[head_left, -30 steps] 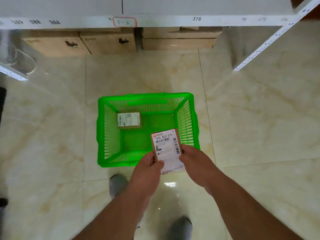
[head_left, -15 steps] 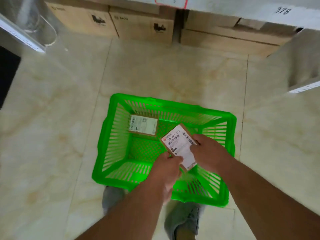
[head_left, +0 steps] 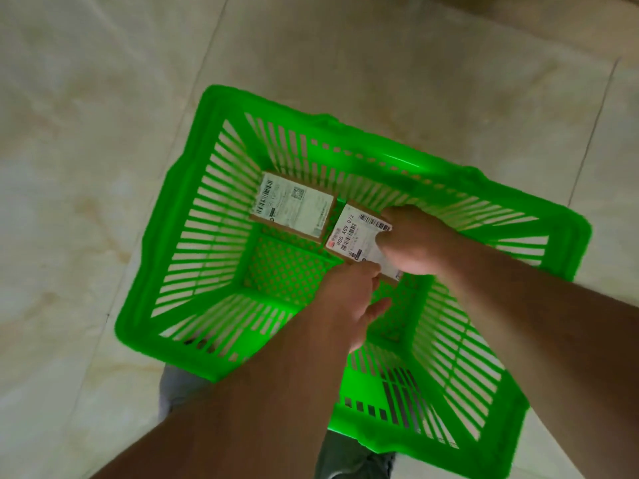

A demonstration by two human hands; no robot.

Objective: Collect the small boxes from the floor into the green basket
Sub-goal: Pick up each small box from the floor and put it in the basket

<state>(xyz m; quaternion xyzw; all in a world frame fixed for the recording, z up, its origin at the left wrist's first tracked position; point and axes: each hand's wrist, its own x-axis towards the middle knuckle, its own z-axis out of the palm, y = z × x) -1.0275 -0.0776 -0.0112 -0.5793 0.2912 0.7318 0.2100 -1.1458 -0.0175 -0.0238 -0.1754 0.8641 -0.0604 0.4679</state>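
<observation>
Now that we have bent lower, the second small box has come down inside the green basket, just beside the first box; our right hand grips its edge, while our left hand has let go, fingers relaxed, so release comes next

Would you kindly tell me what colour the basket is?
Bright green basket, clearest in the head view.

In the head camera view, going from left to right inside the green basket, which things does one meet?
Cardboard box with white shipping label → cardboard box labelled 900 A09 072 → right hand gripping that second box.
</observation>
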